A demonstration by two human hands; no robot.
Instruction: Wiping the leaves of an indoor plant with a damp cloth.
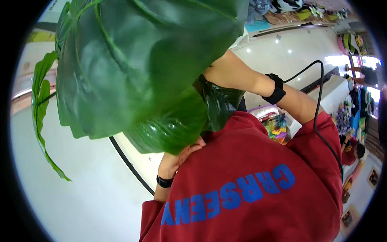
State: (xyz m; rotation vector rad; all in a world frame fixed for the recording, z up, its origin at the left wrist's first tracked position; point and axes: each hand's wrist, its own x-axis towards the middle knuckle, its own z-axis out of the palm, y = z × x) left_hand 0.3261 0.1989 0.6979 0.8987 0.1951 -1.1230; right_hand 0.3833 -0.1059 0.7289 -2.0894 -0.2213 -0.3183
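A very large glossy green leaf of a plant, apparently artificial point(121, 69), fills the upper left and middle of the head view, close to the camera. Under its lower edge, smaller green leaves point(169, 130) and a dark one point(220, 103) lie against the red shirt. My right hand point(216, 71) reaches in from the right behind the big leaf; its fingers are hidden. My left hand point(186, 152) is below the leaves, fingers bent against the shirt front, partly covered by a leaf. What either hand holds cannot be seen. A narrow, wavy leaf point(40, 103) hangs at the left.
A black cable point(322, 78) loops beside my right arm. A pale smooth surface point(81, 193) with a black strip lies at left. Goods stand on a shelf point(284, 18) above the shiny tiled floor point(293, 57). A colourful patterned bag point(276, 127) is near my right elbow; people are at far right.
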